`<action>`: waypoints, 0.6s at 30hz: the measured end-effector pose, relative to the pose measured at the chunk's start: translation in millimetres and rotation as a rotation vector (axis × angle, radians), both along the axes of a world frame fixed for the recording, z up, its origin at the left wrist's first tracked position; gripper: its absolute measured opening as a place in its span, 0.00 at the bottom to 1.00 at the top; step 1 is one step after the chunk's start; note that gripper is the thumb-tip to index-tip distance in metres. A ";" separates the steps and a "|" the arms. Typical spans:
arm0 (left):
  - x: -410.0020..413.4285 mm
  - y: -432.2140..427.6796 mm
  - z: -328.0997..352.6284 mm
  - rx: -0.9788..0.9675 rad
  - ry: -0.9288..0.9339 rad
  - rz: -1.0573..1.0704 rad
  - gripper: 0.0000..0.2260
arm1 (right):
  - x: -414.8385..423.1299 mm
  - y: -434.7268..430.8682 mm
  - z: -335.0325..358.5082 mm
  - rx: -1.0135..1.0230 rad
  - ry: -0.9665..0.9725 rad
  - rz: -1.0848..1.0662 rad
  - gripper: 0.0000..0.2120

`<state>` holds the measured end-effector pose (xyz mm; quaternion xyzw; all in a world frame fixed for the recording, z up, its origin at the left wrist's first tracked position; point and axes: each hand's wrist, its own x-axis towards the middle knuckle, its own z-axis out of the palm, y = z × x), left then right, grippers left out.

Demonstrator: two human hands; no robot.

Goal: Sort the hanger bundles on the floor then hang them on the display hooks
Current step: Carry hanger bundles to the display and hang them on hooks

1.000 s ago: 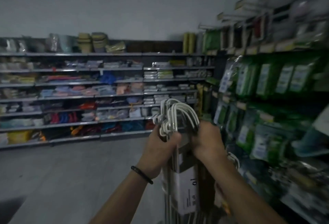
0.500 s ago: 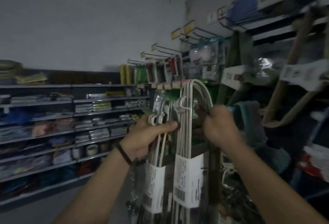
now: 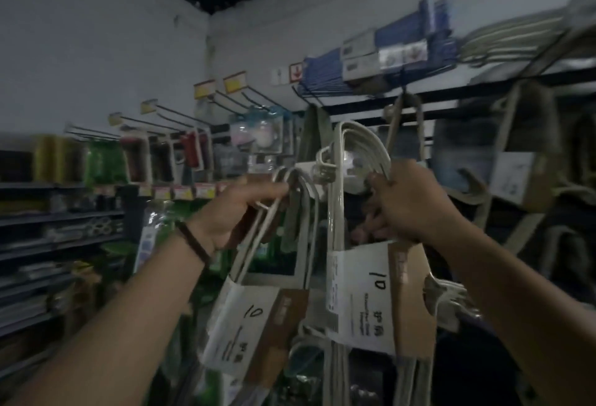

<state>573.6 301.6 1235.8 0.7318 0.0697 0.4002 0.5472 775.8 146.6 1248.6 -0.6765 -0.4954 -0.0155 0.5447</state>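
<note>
The left hand [image 3: 232, 212] is gripping one white hanger bundle [image 3: 245, 318] by its hook ends, fingers curled over the wires. The bundle is dangling below it, with a paper sleeve marked 10. The right hand [image 3: 409, 202] is clutching the second hanger bundle [image 3: 361, 293] by its curved necks and holding it a little higher, its sleeve swinging just beside the first one.

Both bundles are being held up at rack level in front of the display, so I'm judging the sorting done for this pair and the hanging step in hand. The second bundle's hooks are poking up near a small white tag. Whether they are catching on a peg there is lost in the blur.

Up and to the left, bare display hooks [image 3: 248, 98] are jutting out under yellow price tags [image 3: 235, 82]. To the right, wooden hangers [image 3: 516, 154] are crowding the rail.

The next move is calling for one bundle's hooks to be lined up with a free peg and slid on squarely, while the other bundle is kept clear so the wires aren't tangling.
</note>
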 end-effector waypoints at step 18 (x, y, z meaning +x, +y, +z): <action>158.3 -76.8 115.9 0.901 0.468 -0.101 0.09 | 98.8 -121.9 55.7 -0.172 -0.348 -0.776 0.15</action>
